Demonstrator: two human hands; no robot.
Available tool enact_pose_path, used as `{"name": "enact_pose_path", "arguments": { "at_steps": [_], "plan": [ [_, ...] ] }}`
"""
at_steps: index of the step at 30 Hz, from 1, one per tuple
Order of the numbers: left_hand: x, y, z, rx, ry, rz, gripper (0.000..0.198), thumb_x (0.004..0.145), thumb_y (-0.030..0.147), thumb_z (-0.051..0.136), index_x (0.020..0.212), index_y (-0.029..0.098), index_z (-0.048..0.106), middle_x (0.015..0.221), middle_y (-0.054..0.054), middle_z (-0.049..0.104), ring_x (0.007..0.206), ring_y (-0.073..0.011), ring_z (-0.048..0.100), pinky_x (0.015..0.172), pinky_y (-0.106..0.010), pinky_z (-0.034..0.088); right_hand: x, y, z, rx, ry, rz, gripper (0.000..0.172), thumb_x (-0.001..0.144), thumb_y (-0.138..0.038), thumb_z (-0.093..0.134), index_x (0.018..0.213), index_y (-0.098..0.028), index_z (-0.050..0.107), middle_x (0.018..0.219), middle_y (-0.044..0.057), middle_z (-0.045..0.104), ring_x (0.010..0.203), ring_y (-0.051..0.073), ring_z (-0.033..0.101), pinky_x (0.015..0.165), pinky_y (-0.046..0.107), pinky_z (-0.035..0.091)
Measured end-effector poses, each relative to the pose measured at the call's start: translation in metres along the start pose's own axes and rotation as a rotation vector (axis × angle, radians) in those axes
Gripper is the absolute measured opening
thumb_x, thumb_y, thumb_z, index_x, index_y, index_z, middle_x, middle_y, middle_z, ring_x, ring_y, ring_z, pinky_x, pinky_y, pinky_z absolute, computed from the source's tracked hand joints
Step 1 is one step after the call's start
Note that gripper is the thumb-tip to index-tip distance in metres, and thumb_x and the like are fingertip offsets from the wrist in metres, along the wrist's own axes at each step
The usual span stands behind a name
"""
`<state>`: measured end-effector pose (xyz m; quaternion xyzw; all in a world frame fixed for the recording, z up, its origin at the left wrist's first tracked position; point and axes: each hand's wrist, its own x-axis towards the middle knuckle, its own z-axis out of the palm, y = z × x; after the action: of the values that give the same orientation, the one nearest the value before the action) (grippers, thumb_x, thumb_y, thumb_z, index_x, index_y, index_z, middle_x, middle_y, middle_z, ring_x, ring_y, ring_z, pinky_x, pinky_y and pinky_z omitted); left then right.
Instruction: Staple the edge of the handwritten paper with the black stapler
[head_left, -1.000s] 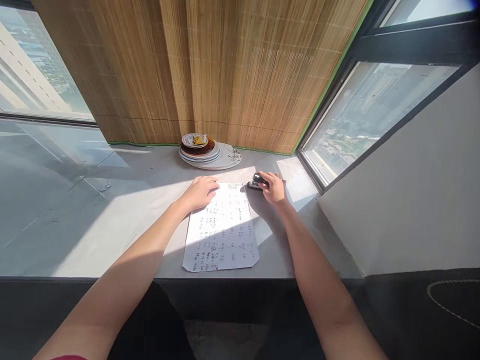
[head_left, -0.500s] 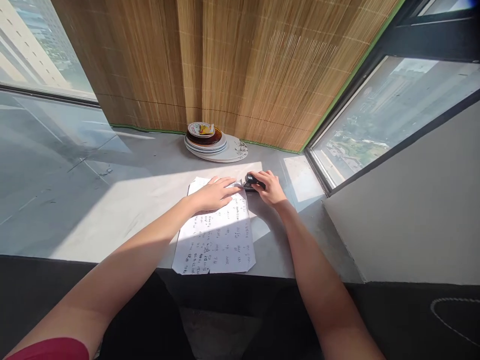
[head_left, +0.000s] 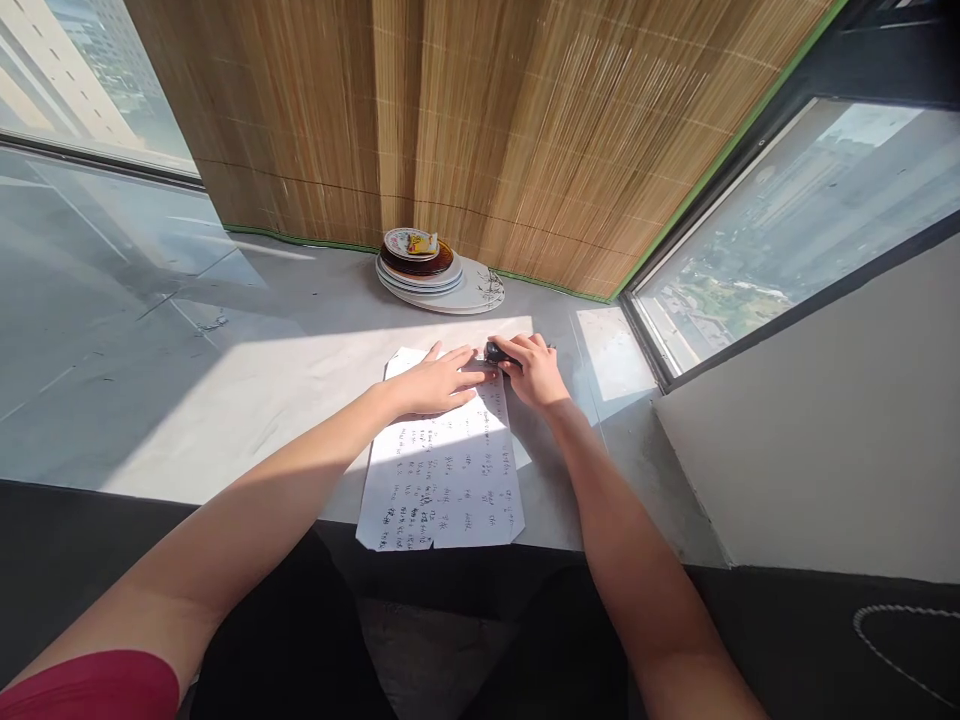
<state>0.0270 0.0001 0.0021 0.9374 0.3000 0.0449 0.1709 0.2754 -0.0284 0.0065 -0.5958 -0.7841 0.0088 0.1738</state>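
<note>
A white sheet of paper (head_left: 442,480) covered in handwriting lies on the grey ledge, its near end reaching past the front edge. My left hand (head_left: 439,383) rests flat on the upper part of the paper, fingers spread and pointing right. At the paper's upper right edge, my right hand (head_left: 534,368) is wrapped round a black stapler (head_left: 501,351). The stapler's front end meets the paper edge, close to my left fingertips. Most of the stapler's body is hidden under my right hand, and I cannot tell whether other sheets lie beneath the top one.
Behind the paper stands a stack of plates (head_left: 420,275) with a small yellow packet (head_left: 424,244) on top. A bamboo blind (head_left: 465,130) hangs at the back. Windows flank the ledge (head_left: 285,400), and a white wall (head_left: 817,430) rises at the right.
The right hand sits lower over the stapler, which looks pressed down at the paper edge. The left hand stays flat on the paper. The whole view has shifted slightly.
</note>
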Motion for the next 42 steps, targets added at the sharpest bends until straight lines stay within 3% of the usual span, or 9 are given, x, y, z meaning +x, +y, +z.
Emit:
{"name": "enact_pose_path", "arguments": {
  "at_steps": [18,23,30,34,37,42],
  "plan": [
    [-0.001,0.001,-0.002,-0.044,-0.011,0.019,0.056,0.113,0.041,0.05,0.169,0.04,0.052,0.185,-0.003,0.033,0.175,-0.0304,0.017,0.14,-0.069,0.0,0.0,-0.002,-0.001,0.019,-0.004,0.01,0.046,0.104,-0.02,0.054,0.143,-0.035,0.074,0.122,0.011,0.075,0.113,0.034,0.052,0.084,0.041,0.035],
    [-0.001,-0.002,0.001,-0.051,0.008,0.031,0.054,0.112,0.042,0.052,0.166,0.039,0.056,0.184,-0.004,0.036,0.174,-0.0336,0.02,0.139,-0.072,0.005,0.0,0.0,0.0,0.058,-0.003,0.008,0.045,0.103,-0.02,0.054,0.14,-0.036,0.074,0.121,0.01,0.075,0.113,0.034,0.052,0.085,0.041,0.036],
    [-0.001,-0.001,0.001,-0.046,0.027,0.034,0.055,0.111,0.036,0.053,0.166,0.038,0.056,0.183,-0.005,0.038,0.174,-0.0307,0.022,0.14,-0.07,0.008,0.001,-0.009,-0.001,-0.042,-0.032,0.054,0.047,0.102,-0.016,0.055,0.138,-0.038,0.075,0.122,0.01,0.072,0.115,0.035,0.052,0.089,0.046,0.038],
    [-0.003,0.002,-0.002,-0.029,0.018,0.043,0.054,0.112,0.037,0.051,0.165,0.039,0.056,0.185,-0.005,0.033,0.174,-0.03,0.02,0.14,-0.07,0.007,0.0,-0.018,-0.001,-0.096,-0.045,0.06,0.051,0.099,-0.01,0.054,0.135,-0.038,0.077,0.124,0.012,0.07,0.118,0.037,0.052,0.095,0.052,0.04],
    [-0.003,0.004,-0.004,-0.012,0.017,0.058,0.052,0.113,0.036,0.048,0.165,0.033,0.058,0.187,-0.01,0.027,0.174,-0.033,0.021,0.138,-0.075,0.006,-0.001,-0.025,0.001,-0.137,-0.029,0.055,0.051,0.099,-0.008,0.054,0.133,-0.039,0.078,0.122,0.013,0.07,0.117,0.037,0.053,0.099,0.055,0.039],
    [-0.004,0.002,-0.005,-0.013,-0.012,0.038,0.055,0.115,0.039,0.045,0.168,0.03,0.056,0.188,-0.013,0.022,0.175,-0.0339,0.016,0.139,-0.075,0.003,-0.005,-0.018,0.0,-0.092,0.032,0.025,0.047,0.103,-0.015,0.054,0.139,-0.037,0.075,0.122,0.013,0.073,0.114,0.036,0.054,0.096,0.05,0.043]
  ]
}}
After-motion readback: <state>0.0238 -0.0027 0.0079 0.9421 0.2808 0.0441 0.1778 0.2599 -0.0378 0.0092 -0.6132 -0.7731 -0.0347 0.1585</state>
